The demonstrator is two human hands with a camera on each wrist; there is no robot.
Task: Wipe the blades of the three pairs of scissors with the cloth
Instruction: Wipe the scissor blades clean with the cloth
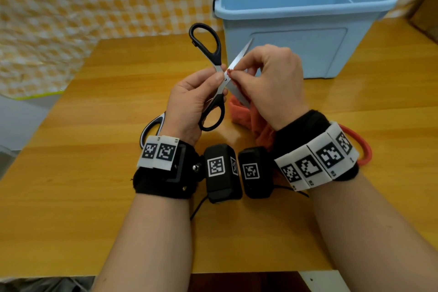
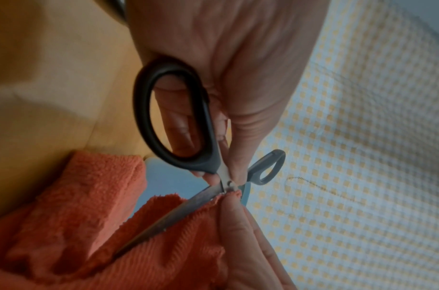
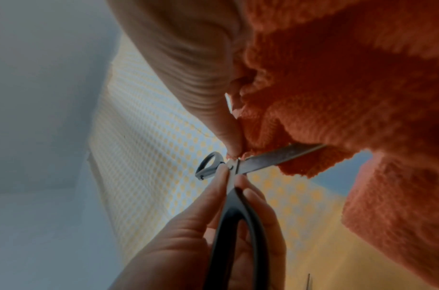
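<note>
Both hands meet above the bench point(image 1: 94, 173), each one full; the left hand point(image 1: 189, 102) holds the black scissors point(image 1: 214, 78) by the lower handle loop and near the pivot, thumb and fingers curled round the shank; the right hand point(image 1: 267, 83) pinches the cloth point(image 1: 246, 114) against a blade right at the pivot, fingertips closed on the fabric.

Largest on the bench is the blue bin point(image 1: 296, 47), standing at the far side behind the hands, lid off; behind it and to the left hangs a yellow checked sheet point(image 1: 83, 7).

Orange and fuzzy, the cloth droops from the right hand, its lower folds near the bench under the wrist; in the left wrist view it wraps under one blade point(image 2: 168, 221) and bunches at the right fingertips point(image 2: 233, 208).

Held up off the bench, the black scissors stand wide open in an X, one loop raised toward the bin, one blade pointing at the bin wall, the other slanting down into the cloth.

Two more handles peek out beside the wrists: a white-and-black loop point(image 1: 151, 130) just left of the left wrist; a red loop point(image 1: 360, 147) behind the right wristband.
</note>
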